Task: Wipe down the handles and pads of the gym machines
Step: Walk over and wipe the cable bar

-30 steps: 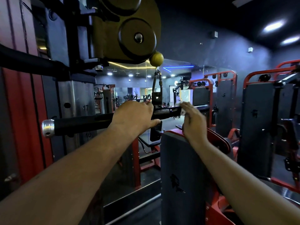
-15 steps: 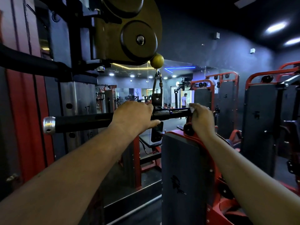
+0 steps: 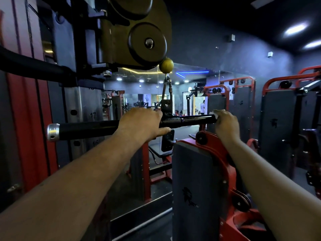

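Right hand [image 3: 225,123] slid its cloth [image 3: 214,114] outward along the bar [image 3: 90,129]; left hand [image 3: 140,125] grips it.

Glossy black bar [image 3: 90,129], brushed-metal end cap [image 3: 52,132].

Long black cable-machine bar handle [image 3: 90,129] with silver metal end cap, near-horizontal, hanging by centre bracket from carabiner; small white wipe cloth [image 3: 215,114] bunched against bar's right end; grey upright machine pad [image 3: 194,180] below bar, red-framed
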`<move>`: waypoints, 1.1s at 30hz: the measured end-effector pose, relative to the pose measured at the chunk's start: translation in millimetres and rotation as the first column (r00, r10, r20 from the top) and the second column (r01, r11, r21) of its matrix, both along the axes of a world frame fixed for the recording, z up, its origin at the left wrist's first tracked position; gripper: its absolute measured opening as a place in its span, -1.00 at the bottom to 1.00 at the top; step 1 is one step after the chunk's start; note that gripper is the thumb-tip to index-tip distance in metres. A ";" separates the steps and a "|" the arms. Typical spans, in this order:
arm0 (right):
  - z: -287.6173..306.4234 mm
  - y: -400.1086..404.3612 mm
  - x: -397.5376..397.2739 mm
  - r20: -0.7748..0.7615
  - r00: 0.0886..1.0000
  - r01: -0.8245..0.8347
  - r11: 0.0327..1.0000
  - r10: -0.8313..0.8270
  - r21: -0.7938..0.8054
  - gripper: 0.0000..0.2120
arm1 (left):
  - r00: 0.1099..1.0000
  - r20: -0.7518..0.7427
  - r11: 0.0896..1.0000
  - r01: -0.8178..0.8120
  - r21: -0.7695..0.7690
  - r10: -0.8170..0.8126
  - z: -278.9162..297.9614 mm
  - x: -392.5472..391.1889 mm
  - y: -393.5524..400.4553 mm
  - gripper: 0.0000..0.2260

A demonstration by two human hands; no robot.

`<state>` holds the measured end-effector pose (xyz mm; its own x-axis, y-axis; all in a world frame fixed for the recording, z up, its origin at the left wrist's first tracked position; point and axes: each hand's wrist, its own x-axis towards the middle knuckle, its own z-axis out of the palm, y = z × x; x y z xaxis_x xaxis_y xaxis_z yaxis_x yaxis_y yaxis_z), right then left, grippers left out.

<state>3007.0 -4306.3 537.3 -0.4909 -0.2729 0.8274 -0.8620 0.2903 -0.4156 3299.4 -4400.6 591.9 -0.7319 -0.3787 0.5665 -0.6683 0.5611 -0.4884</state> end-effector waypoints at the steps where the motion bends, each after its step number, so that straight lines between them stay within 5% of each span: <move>1: -1.8 -5.9 14.3 0.020 0.999 -0.036 0.999 0.037 -0.018 -0.61 | 1.000 -0.001 1.000 -0.002 -0.002 0.002 -0.3 -0.7 0.3 -0.36; 8: -28.1 -31.7 105.9 -0.231 0.880 -0.423 0.906 0.415 0.014 -0.56 | 0.999 -0.051 0.999 0.014 0.030 -0.012 -1.2 -1.8 -1.3 -0.39; 13: -44.8 -13.6 41.8 -0.382 0.894 -0.269 0.962 0.233 -0.043 -0.54 | 0.997 -0.073 0.997 0.035 0.066 -0.030 -4.9 -3.0 1.7 -0.42; 18: -19.9 -4.1 -18.4 -0.041 0.998 -0.058 0.985 0.052 -0.164 -0.59 | 0.996 -0.083 0.990 0.045 0.135 -0.034 -3.0 -9.3 5.1 -0.39; 21: -20.4 -19.5 16.3 0.014 0.990 -0.130 0.958 0.139 -0.256 -0.59 | 0.995 -0.099 0.985 0.046 0.167 -0.030 -4.1 -12.3 4.5 -0.39; 27: -52.4 -36.2 123.9 -0.227 0.865 -0.483 0.865 0.447 -0.135 -0.57 | 0.996 -0.089 0.993 0.000 0.120 0.011 -3.6 -10.6 2.5 -0.45; 33: -47.0 -32.7 73.1 -0.434 0.868 -0.283 0.959 0.242 -0.031 -0.55 | 0.996 -0.087 0.996 -0.001 0.095 0.009 -6.0 -9.0 1.7 -0.43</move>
